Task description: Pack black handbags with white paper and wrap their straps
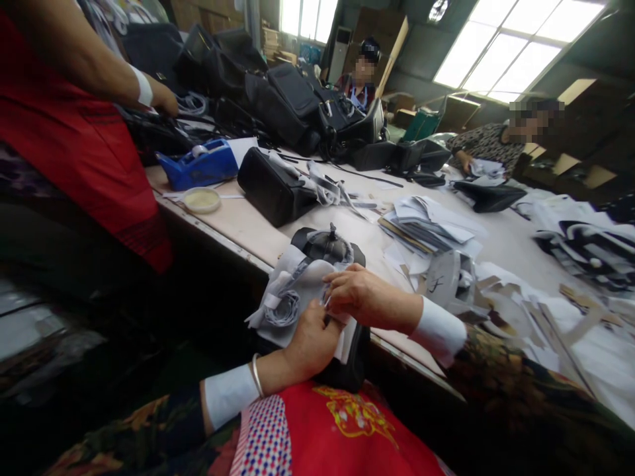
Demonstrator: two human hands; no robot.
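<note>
A black handbag (pixel 358 354) lies tilted over the table's front edge, close to my body. White wrapping sheet (pixel 317 274) covers much of its side, and a coiled, wrapped strap (pixel 282 308) rests on the sheet. The bag's top with its wrapped handle (pixel 331 243) points away from me. My left hand (pixel 313 338) is closed on the white sheet near the bag's middle. Just above it, my right hand (pixel 358 297) pinches with thumb and fingers at the same spot; what lies between those fingertips is too small to make out.
A blue tape dispenser (pixel 198 165), a round shallow dish (pixel 201 199) and another black bag (pixel 275 188) stand to the left. Stacked papers (pixel 426 225) and a tape roll (pixel 449 277) lie to the right. Black bags (pixel 282 99) pile up behind. A co-worker's hand (pixel 165 99) reaches in at left; two people sit farther back.
</note>
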